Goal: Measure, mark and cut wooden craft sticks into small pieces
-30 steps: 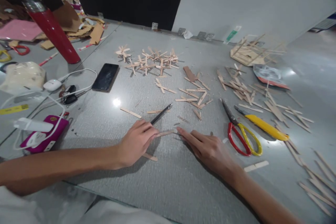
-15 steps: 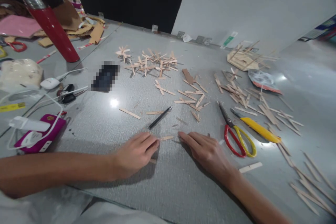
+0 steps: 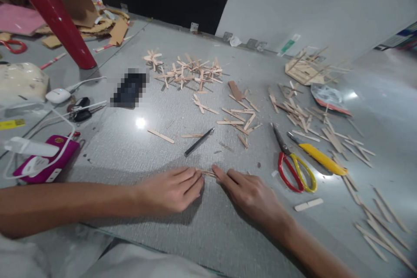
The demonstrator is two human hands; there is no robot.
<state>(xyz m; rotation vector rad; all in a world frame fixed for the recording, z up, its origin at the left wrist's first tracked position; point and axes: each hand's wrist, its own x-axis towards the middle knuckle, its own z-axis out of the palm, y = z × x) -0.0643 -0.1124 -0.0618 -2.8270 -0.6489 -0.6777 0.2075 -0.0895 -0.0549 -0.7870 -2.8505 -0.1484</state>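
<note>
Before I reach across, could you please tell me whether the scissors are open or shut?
The scissors look shut: their blades lie together, tapering to one point.

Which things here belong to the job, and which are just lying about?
Likely part of the job:
stick between left hand and right hand
loose sticks
scissors
knife
pen

Apparently just lying about:
bottle
purple box
keys
cardboard

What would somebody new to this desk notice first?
Probably the red flask, standing at back left. Next, the yellow cutter and the scissors, side by side on the right. In the near middle, the left hand grips a wooden stick, the right hand at its other end.
</note>
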